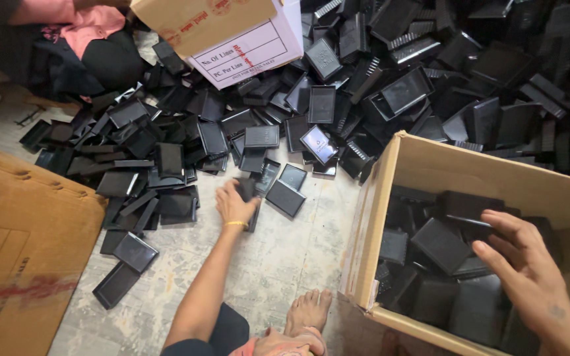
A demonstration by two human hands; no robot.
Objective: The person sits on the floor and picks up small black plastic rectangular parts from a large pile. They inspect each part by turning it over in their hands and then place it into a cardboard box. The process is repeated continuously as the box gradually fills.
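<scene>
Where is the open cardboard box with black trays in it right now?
The open cardboard box sits at lower right on the floor, below the big tray pile, with the right hand over it.

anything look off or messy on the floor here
Yes: the black plastic trays lie in a loose heap across the floor, tilted and overlapping, not stacked. The left hand grips one at the heap's edge; the right hand reaches into the cardboard box, where more lie jumbled.

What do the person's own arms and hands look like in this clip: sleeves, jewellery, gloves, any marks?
Both arms are bare, with no sleeves showing, and neither hand is gloved. The left hand has a thin yellow bangle at the wrist. The right hand wears no jewellery that shows; a small dark mark sits on its back near the wrist.
</scene>
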